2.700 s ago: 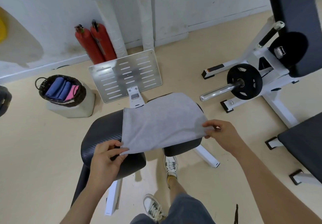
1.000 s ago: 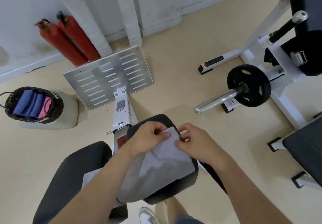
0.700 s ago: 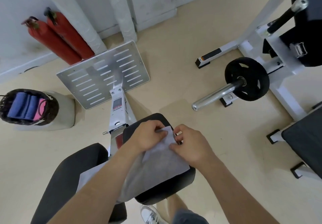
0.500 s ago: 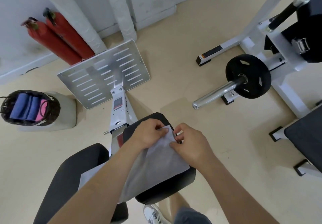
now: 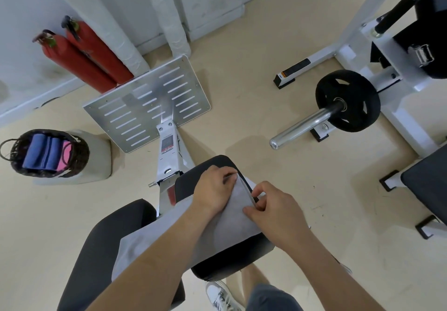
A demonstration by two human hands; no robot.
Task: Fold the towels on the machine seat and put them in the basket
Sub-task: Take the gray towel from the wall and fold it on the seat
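Pinch grip, both hands: left hand and right hand curl fingers on gray towel corners at the far edge of the machine seat. Towel was spread flat moments ago and is now doubled over; first fold judged nearly set. Basket stands far left on beige floor, part-filled. Red extinguishers by wall.

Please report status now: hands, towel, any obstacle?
Hands: left hand and right hand pinch grey towel edge on seat. Fold unfinished. basket apart, floor left; no obstacle seen.
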